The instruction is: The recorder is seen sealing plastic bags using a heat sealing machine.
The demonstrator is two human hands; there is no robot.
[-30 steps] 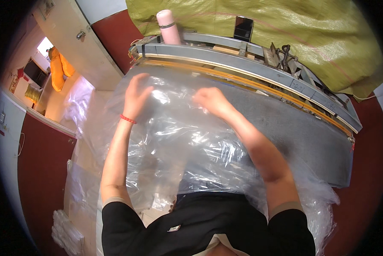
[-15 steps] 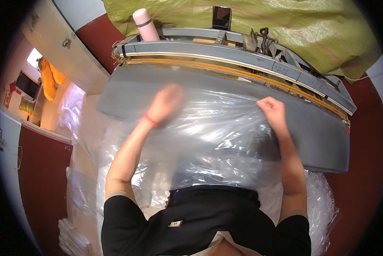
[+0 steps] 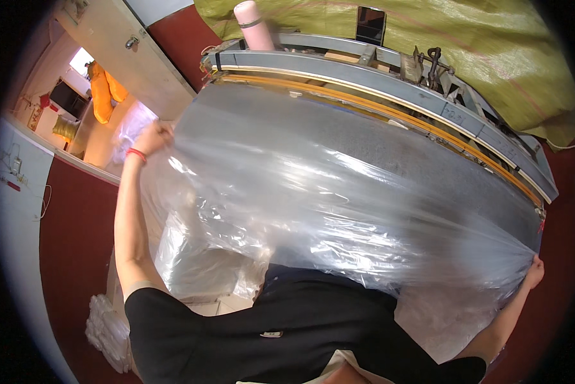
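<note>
"Noting the change first; what's new?"

"Hands spread wide now; the right hand [image 3: 535, 272] is at the right end of the dark desk [image 3: 422, 153], pinching a gathered edge of the clear film [image 3: 287, 185]; the left hand [image 3: 154, 136], red bracelet [image 3: 136, 153] at its wrist, is out past the left end, fingers curled, seemingly closed on the film too; blur hides the exact grip."

"Meaning what for the work?"

"Film drawn taut over the desk's near part, almost end to end; I judge the spreading well along; creases converge on the right hand, suggesting the pull is strong there; far strip of the desk bare; near side of the film hangs in folds by the black shirt [image 3: 236, 339]."

"And against the earlier frame?"

"Half a second ago the right hand held the film right of centre, the left was a blur over the middle; now both are at the ends; pink bottle [image 3: 255, 29] by the grey frame [image 3: 364, 73], as before."
</note>
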